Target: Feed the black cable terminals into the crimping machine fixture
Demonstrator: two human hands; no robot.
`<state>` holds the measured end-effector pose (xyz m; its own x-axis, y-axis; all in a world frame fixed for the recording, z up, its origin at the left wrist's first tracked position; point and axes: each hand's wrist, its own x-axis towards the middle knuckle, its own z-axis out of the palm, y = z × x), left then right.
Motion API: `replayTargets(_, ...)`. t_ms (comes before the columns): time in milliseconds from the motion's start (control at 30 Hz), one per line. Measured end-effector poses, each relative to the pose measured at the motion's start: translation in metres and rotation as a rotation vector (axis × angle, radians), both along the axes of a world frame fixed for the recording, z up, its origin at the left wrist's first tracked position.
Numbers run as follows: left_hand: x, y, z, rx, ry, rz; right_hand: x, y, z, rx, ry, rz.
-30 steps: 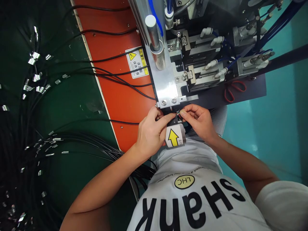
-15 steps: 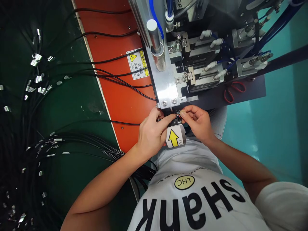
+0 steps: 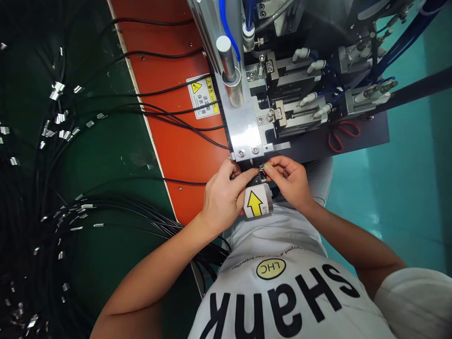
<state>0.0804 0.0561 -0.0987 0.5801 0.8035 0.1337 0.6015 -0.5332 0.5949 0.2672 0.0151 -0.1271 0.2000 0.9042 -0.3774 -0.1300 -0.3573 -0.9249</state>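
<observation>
Currently, my right hand point(image 3: 290, 181) pinches thin wires point(image 3: 262, 168) narrowly near the metal plate's point(image 3: 245, 129) end; my left hand point(image 3: 224, 195) extends one digit to them; whether it grips the black cable point(image 3: 185, 182), I cannot tell.

Hard white glare hits the metal plate point(image 3: 243, 129); the green counter point(image 3: 116, 153) dims leftward (nearly black up top); the teal floor point(image 3: 391, 183) shines softly; edges stretch.

A head-worn camera is looking steeply down over the shirt point(image 3: 289, 287), facing the left hand point(image 3: 222, 197) and right hand point(image 3: 289, 181) from near, taking in the machine point(image 3: 291, 82) just beyond them.
</observation>
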Motion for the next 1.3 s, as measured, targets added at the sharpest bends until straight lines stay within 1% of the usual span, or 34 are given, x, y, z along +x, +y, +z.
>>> replayTargets(100, 0.000, 0.000, 0.001, -0.004, 0.001, -0.003, 0.004, 0.001, 0.001, -0.011, -0.020, 0.040)
replayTargets(200, 0.000, 0.000, 0.000, 0.011, 0.002, -0.001, 0.005, 0.001, 0.001, 0.032, -0.094, 0.066)
replayTargets(300, 0.000, 0.000, 0.000, 0.019, 0.002, -0.001, 0.003, 0.001, -0.001, 0.092, -0.177, 0.063)
replayTargets(400, 0.000, 0.000, 0.000, 0.020, 0.002, -0.001, -0.001, 0.000, -0.003, 0.118, -0.193, 0.041)
replayTargets(500, 0.000, 0.000, 0.000, 0.022, -0.001, -0.003, -0.002, 0.000, -0.003, 0.102, -0.148, 0.036)
replayTargets(667, 0.000, 0.000, -0.002, 0.036, 0.006, -0.002, -0.001, 0.001, 0.000, 0.039, -0.001, 0.054)
replayTargets(867, 0.000, -0.001, 0.000, 0.078, 0.059, -0.020, 0.000, 0.001, 0.004, 0.023, -0.060, 0.045)
replayTargets(1067, 0.001, -0.002, 0.002, 0.125, 0.102, -0.038, 0.003, 0.003, 0.009, -0.028, -0.048, 0.076)
replayTargets(1200, 0.002, -0.002, 0.002, 0.134, 0.103, -0.042, 0.003, 0.003, 0.010, -0.016, -0.125, 0.064)
replayTargets(1300, 0.002, -0.002, 0.002, 0.137, 0.094, -0.042, 0.005, 0.004, 0.009, -0.025, -0.085, 0.083)
